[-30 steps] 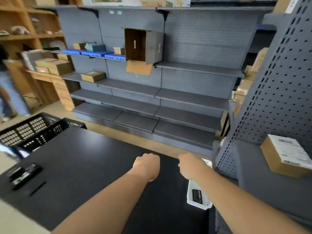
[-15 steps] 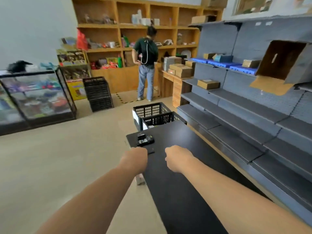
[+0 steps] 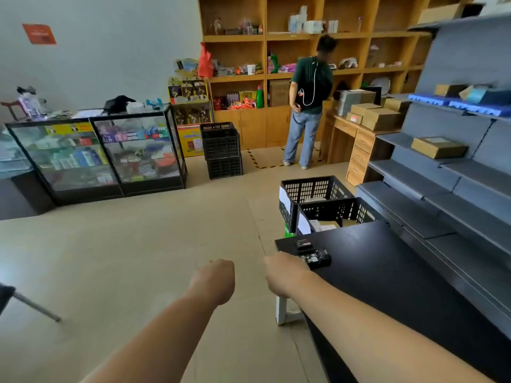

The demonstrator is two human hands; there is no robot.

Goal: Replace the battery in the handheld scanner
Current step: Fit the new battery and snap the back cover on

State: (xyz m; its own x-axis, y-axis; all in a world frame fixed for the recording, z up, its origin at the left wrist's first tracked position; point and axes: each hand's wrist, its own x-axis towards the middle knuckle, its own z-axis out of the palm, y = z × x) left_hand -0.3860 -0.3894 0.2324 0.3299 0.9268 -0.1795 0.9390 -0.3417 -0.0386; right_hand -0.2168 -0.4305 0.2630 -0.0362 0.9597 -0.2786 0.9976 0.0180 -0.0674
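The black handheld scanner [image 3: 318, 257] lies near the far left corner of the black table [image 3: 392, 275]. A small black battery-like block [image 3: 303, 243] lies just beyond it. My right hand [image 3: 284, 273] is a closed fist at the table's left edge, right beside the scanner, and whether it touches the scanner is hidden. My left hand [image 3: 214, 280] is a closed fist over the floor, left of the table, holding nothing.
Two black plastic crates [image 3: 318, 200] stand past the table's far end. Grey metal shelving [image 3: 453, 189] runs along the right. A person [image 3: 308, 100] stands at wooden shelves at the back. Glass display cases [image 3: 102, 153] and stacked crates [image 3: 222, 150] are on the left.
My view has swung further left, so the table now sits at the right. Both fists have moved toward the table's far end, and my right fist is now beside the scanner.
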